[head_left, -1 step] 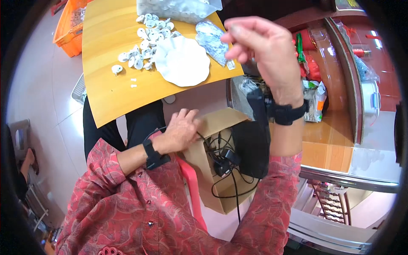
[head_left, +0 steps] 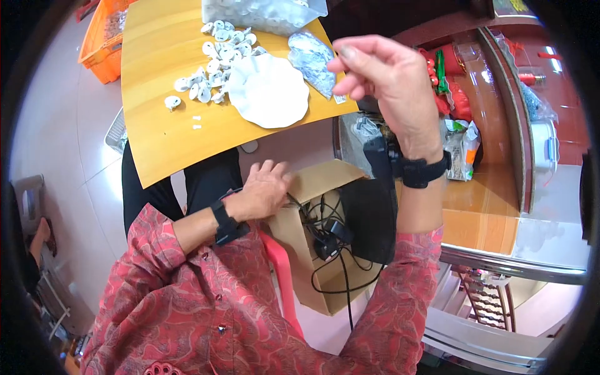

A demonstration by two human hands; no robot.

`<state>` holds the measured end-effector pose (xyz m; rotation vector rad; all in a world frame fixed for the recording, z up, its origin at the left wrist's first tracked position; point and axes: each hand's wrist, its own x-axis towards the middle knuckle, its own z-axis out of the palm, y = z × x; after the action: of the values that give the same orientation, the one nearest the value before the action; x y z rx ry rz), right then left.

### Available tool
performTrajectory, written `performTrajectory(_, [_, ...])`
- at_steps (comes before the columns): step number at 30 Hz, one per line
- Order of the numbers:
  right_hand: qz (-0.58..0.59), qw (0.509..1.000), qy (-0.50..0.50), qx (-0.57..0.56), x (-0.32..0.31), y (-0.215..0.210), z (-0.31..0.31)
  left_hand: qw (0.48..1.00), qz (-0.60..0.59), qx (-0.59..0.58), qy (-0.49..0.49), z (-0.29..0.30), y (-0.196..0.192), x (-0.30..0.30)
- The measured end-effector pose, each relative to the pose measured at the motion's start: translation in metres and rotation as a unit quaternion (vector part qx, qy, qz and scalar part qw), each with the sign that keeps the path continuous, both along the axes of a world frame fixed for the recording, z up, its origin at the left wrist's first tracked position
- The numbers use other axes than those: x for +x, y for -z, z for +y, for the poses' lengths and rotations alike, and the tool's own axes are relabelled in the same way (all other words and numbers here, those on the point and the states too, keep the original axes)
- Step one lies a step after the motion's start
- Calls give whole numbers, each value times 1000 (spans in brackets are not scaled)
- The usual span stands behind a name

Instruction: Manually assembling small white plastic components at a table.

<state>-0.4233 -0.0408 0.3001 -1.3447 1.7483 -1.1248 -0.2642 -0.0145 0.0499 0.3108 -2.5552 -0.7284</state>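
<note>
My right hand is raised beyond the right edge of the yellow table, its thumb against the curled index finger. Whether anything small is pinched there I cannot make out. Just left of its fingertips lies a clear plastic bag of small bluish-white pieces. My left hand hovers low by the flap of an open cardboard box, fingers apart and slightly bent, blurred at the tips. Black cables lie tangled inside that box. On the table sit a white scalloped dish and several small white round parts.
A translucent bin of white parts stands at the table's far edge. Two tiny white pieces lie near the front. At the far left is an orange crate. A wooden shelf with packages is on the right.
My right hand has dropped slightly, its fingers still curled together. My left hand has shifted a little to the left. The things on the table have not moved.
</note>
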Motion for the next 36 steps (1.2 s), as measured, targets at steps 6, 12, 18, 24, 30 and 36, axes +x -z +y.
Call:
performTrajectory(6, [-39, 997, 65, 8, -32, 16, 22, 948, -130, 227, 180, -13, 5, -29])
performTrajectory(12, [-36, 996, 79, 11, -37, 14, 36, 945, 3, 233, 230, -16, -53, -53])
performTrajectory(18, [-24, 996, 84, 1, -40, 14, 41, 959, 93, 205, 173, -54, -80, -48])
performTrajectory(24, [-44, 995, 87, -6, -43, 21, 44, 963, 137, 182, 145, -77, -79, -37])
performTrajectory(30, [-27, 994, 104, 4, -53, 24, 55, 995, -23, 53, 86, -85, -39, -19])
performTrajectory(36, [-21, 992, 121, -35, -53, 12, 43, 995, -33, 60, 70, -77, -43, -10])
